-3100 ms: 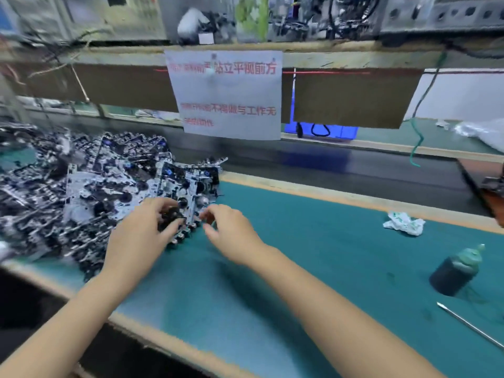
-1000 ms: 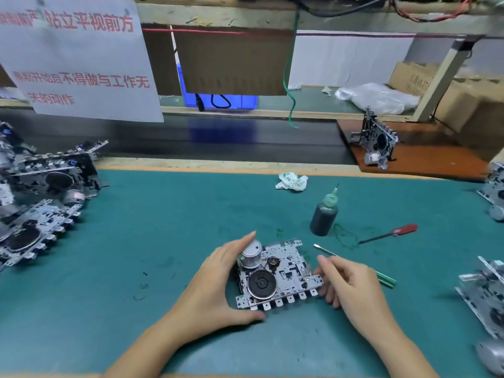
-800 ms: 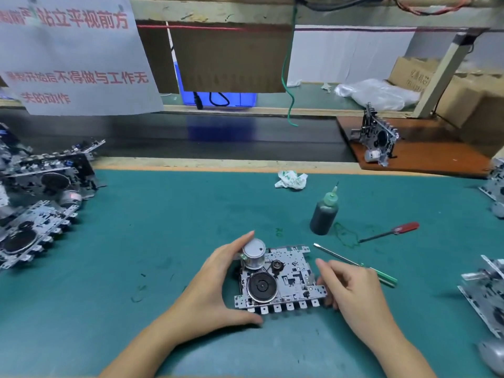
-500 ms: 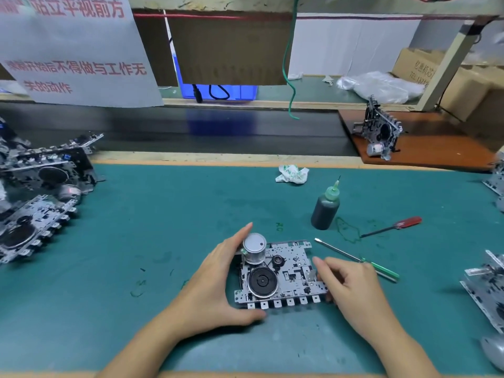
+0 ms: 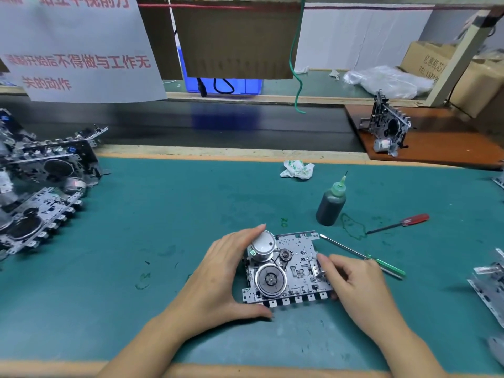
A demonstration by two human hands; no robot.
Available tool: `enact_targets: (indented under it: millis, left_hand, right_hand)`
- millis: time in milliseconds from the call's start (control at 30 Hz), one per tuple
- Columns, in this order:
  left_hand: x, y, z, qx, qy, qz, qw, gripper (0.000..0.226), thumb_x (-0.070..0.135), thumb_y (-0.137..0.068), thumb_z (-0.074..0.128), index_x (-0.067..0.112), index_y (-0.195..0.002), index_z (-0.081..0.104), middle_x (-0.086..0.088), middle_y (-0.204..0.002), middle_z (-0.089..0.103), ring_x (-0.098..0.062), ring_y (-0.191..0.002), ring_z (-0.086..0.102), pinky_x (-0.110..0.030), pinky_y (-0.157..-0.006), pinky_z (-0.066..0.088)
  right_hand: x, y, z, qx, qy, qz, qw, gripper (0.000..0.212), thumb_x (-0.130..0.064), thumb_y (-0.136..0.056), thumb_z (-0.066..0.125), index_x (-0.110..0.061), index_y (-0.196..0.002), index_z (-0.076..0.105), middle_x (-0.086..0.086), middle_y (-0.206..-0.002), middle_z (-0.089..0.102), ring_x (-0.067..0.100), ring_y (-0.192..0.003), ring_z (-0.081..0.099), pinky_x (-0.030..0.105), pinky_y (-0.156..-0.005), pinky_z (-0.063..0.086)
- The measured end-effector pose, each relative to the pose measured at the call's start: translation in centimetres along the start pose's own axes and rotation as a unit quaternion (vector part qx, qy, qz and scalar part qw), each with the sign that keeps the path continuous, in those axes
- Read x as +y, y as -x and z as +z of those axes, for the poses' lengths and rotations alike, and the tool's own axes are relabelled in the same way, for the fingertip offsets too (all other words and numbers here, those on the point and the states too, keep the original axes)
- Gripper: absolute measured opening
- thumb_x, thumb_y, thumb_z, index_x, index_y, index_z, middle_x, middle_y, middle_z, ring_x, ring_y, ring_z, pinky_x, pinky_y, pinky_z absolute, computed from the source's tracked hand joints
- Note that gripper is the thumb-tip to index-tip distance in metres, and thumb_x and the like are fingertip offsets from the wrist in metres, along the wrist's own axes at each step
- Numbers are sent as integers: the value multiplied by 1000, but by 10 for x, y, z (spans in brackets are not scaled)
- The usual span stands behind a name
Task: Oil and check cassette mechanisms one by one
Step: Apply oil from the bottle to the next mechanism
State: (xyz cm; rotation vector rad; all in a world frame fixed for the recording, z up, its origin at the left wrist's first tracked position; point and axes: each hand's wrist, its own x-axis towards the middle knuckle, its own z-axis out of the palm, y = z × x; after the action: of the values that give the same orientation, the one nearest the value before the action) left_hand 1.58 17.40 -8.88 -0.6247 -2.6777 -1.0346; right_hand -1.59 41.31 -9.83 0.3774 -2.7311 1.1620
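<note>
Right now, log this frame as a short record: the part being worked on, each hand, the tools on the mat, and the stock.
Workpiece: cassette mechanism flat on the green mat
Left hand: grips the mechanism's left edge
Right hand: fingers curled on its right edge
Oil bottle: upright, behind the mechanism, untouched
Tools: green-handled screwdriver; red-handled screwdriver
Stock: pile of mechanisms at far left
Other: crumpled wipe

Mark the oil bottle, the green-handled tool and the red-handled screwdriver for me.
oil bottle [image 5: 330, 207]: head view, on its dark body.
green-handled tool [image 5: 388, 267]: head view, on the green handle.
red-handled screwdriver [image 5: 414, 219]: head view, on the red handle.
</note>
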Motion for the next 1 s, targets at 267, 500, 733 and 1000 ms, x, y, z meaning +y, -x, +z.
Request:
enact_targets:
  millis: [267, 500, 733, 1000]
  left_hand:
    - [1, -1, -2, -9, -4, 9, 1000, 109, 65, -58, 77, 48, -144, 11, 42, -140, 19, 13, -129, 25, -7, -106, 19]
    - [1, 0, -2, -16, 0, -6, 1000, 116, 63, -55, 80, 51, -143, 7, 47, -135, 18, 19, -124, 24, -3, -102, 17]
    - [0, -1, -2, -18, 8, -16, 1000, 115, 68, -54, 75, 55, -142, 3, 49, -134, 17, 19, -124, 25, -2, -101, 18]
    - [-8, -1, 4, 7, 1, -63, 998, 110, 72, -51, 71, 61, -135, 1, 51, -125, 18, 26, -116, 21, 0, -98, 16]
  right_hand:
    - [-3, -4, 0, 48, -17, 15, 999, 41, -28, -90, 58, -13, -54, 46, 3, -45, 42, 16, -47, 36, 25, -53, 31]
    - [-2, -50, -17, 195, -55, 97, 974, 55, -19, -76, 77, -21, -120, 43, -5, -111, 49, 14, -105, 49, 34, -85, 44]
    - [1, -79, 1, 74, -111, 183, 974, 36, -22, -84, 70, -20, -105, 41, -6, -104, 54, 11, -96, 49, 23, -73, 33]
    - [-52, -41, -7, 213, -324, 20, 921, 21, -28, -81, 59, -36, -100, 53, -14, -72, 59, 4, -56, 46, 11, -56, 40]
